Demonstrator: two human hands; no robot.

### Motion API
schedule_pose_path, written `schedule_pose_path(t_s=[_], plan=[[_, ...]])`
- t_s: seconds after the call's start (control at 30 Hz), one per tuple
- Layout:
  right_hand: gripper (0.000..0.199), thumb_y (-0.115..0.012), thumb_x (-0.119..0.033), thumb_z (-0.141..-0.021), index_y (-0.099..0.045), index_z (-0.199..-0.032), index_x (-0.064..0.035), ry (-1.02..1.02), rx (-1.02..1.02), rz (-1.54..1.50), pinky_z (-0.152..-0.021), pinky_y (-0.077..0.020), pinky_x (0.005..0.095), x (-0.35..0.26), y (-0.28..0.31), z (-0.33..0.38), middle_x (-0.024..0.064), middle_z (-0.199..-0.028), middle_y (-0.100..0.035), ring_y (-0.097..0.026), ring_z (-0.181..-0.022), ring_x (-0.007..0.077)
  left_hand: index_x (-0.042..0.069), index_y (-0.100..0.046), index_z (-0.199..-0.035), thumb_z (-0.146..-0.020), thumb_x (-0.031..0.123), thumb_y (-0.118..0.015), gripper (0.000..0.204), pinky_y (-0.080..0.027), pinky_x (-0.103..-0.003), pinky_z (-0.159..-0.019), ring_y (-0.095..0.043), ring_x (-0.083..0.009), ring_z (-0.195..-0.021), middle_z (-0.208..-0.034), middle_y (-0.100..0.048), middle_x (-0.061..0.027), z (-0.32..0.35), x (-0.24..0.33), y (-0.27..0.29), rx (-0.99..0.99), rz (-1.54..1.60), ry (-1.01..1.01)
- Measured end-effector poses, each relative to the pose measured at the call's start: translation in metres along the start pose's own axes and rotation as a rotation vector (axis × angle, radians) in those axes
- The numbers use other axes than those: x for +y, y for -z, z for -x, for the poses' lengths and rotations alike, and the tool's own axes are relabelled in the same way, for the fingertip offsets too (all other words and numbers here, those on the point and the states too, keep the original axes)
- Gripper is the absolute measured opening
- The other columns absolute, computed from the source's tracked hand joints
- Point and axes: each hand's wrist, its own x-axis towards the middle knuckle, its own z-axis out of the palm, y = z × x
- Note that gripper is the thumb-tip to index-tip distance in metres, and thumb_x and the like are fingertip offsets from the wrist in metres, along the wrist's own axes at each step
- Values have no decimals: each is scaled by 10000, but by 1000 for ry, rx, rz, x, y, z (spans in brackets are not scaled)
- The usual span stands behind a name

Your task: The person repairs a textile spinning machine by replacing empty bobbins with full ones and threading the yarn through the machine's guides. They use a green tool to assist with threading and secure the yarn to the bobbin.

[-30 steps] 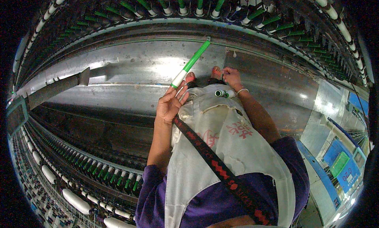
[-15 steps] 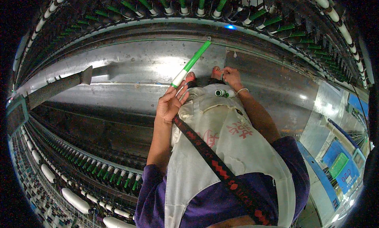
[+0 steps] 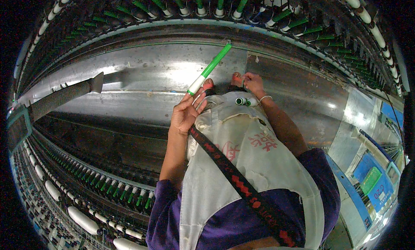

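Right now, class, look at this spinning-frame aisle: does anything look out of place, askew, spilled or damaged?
Nothing stands out as spilled or broken. The left hand holds a green-and-white bobbin tube tilted up. The right hand is by the apron pocket, where more tubes poke out. The pocket's edge looks frayed.

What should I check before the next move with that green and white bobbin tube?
1. Left hand grips the green and white bobbin tube at its white end: ok.
2. Tube clear of the spindle row above: ok, apart.
3. Right hand closed on something: cannot tell, too small to see.
4. Spare tubes seated in the apron pocket: ok, ends showing.
5. Shoulder strap clear of both hands: ok.
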Motion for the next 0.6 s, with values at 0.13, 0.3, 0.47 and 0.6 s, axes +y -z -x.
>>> schedule_pose_path(t_s=[0.13, 0.3, 0.47, 0.6], plan=[[82, -681, -176, -739, -650, -758, -103, -72, 39, -145, -693, -524, 311, -3, 1, 0, 10, -735, -651, -634, -702, 147, 15, -397, -1357, -877, 136, -572, 525, -334, -465, -1081, -427, -307, -1286, -1384, -453, -168, 0, 0, 0, 23, -19, 0], [147, -672, -209, -758, -662, -786, -64, 35, 64, 123, -660, -550, 305, -3, -1, -1, 28, -750, -667, -649, -669, 172, 18, -397, -1358, -879, 151, -579, 530, -334, -463, -1079, -430, -303, -1282, -1383, -455, -163, -1, 0, -1, 16, -29, 0], [216, -677, -247, -779, -696, -878, -56, -33, 98, -4, -670, -562, 300, 2, -2, -1, 69, -782, -688, -678, -660, 191, 20, -401, -1355, -869, 166, -600, 545, -338, -460, -1076, -438, -301, -1273, -1375, -463, -157, 0, 0, -2, 6, -32, 5], [256, -661, -287, -785, -706, -914, -71, -72, 78, -35, -674, -562, 309, 18, -6, -6, 86, -795, -695, -690, -676, 206, 20, -402, -1353, -867, 165, -601, 545, -339, -460, -1075, -437, -301, -1275, -1377, -461, -157, 0, 0, -1, 1, -32, 1]])
